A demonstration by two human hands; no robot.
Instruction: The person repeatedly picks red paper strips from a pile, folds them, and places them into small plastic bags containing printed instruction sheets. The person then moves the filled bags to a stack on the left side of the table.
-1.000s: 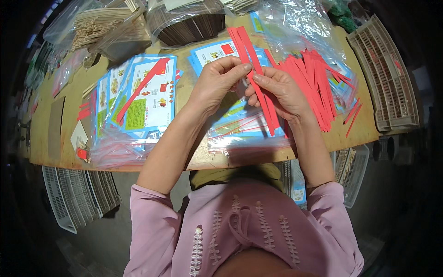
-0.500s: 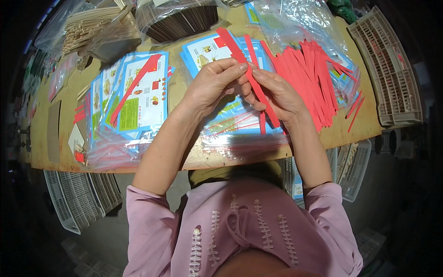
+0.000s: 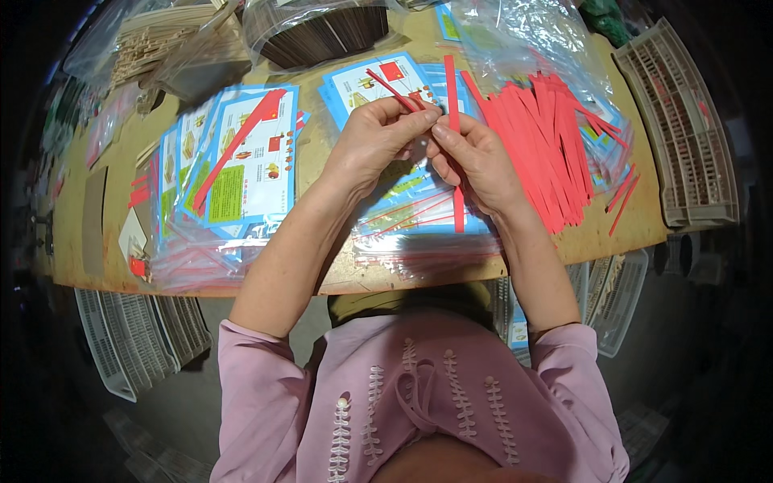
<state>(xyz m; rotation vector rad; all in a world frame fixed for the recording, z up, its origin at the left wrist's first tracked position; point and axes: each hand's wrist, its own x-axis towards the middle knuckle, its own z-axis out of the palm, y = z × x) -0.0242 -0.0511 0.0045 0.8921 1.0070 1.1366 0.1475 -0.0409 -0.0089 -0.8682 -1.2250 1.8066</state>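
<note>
My left hand [image 3: 377,143] is closed, its thumb and fingers pinching a few thin red strips [image 3: 386,85] seen nearly edge-on. Close beside it, my right hand [image 3: 477,161] has thumb and forefinger pressed together, the fingertips of both hands almost meeting. A single long red strip [image 3: 450,84] runs upright through the right hand's curled fingers, partly hidden by them. Beneath both hands lies a stack of clear bags with blue-edged printed cards [image 3: 362,88]. Right of them a large fanned pile of red strips [image 3: 539,153] rests on the table.
On the left, more bagged cards [image 3: 270,185] have a red strip [image 3: 237,153] across them. Dark flat pieces fill a clear bag [image 3: 322,36] at the back, near bundled wooden sticks [image 3: 157,40]. A beige crate [image 3: 680,121] stands at the right edge; white baskets [image 3: 141,338] sit below the table.
The wide red strips between my hands have turned edge-on and now show as thin lines by the left hand. The upright strip at my right hand has become straighter.
</note>
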